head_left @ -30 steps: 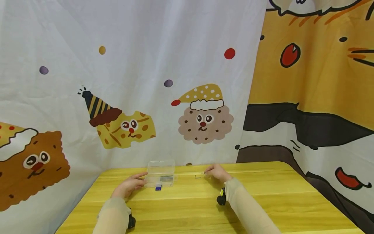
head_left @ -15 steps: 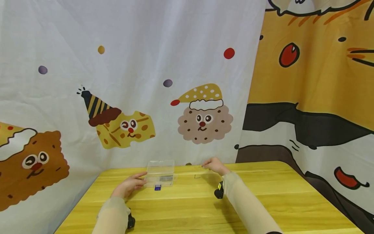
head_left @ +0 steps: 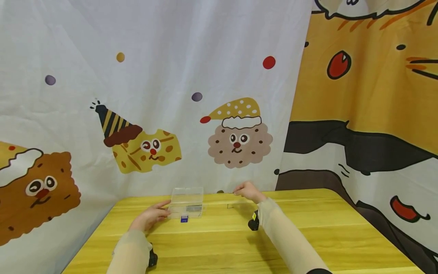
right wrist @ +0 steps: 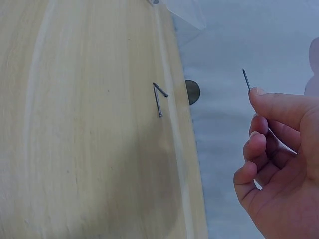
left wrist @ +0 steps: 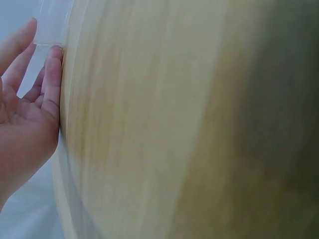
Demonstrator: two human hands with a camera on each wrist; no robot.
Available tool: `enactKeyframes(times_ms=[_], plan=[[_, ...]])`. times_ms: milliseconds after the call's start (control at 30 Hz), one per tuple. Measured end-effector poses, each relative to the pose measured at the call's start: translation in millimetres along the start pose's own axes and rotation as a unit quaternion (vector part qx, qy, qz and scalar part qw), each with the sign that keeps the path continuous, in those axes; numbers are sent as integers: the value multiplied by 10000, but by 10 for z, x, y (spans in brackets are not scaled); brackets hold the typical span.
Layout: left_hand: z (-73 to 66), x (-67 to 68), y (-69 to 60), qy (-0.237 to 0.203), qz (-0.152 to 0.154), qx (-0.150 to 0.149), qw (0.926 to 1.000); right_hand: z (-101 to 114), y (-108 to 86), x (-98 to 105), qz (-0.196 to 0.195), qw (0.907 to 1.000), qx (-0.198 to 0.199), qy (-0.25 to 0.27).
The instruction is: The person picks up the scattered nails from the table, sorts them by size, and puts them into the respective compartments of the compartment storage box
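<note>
My right hand pinches a thin grey nail between thumb and forefinger, above the table's back part. Its pointed end sticks up past the fingertips in the right wrist view, while the other fingers curl loosely. On the wood below lie two more nails, meeting in a V. A clear plastic box stands to the left with its lid raised; several grey nails lie in its right part. At the box's left end rests my left hand, its fairly straight fingertips touching the box.
A small blue label or tab shows at the box's front edge. The yellow wooden table reaches back to a printed cloth curtain. Both wrists carry small black cameras, the right one near the table surface.
My right hand has lifted from the table, moving up and a little left with the nail pinched in it. The left hand and the box stay in place.
</note>
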State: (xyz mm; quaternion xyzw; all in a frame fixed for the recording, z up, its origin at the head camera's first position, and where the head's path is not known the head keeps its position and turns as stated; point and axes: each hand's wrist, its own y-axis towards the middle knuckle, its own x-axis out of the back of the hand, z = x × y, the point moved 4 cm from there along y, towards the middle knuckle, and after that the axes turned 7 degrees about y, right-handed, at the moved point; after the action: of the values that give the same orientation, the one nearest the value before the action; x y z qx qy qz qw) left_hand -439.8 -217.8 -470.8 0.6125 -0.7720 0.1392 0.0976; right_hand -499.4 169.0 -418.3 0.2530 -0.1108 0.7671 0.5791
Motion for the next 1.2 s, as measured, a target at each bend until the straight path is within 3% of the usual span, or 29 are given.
enactKeyframes(times_ms=[367,800,1200], plan=[[-26,-16,-33,74,41,-31,10000,24,76,-230,284,9994,156,80],[15,5,44,51,-13,-43,10000,209,151,-514,384,9989,228,139],[-58,-17,-42,60,21,-95,9999,376,131,-850,622,9966,535,-11]])
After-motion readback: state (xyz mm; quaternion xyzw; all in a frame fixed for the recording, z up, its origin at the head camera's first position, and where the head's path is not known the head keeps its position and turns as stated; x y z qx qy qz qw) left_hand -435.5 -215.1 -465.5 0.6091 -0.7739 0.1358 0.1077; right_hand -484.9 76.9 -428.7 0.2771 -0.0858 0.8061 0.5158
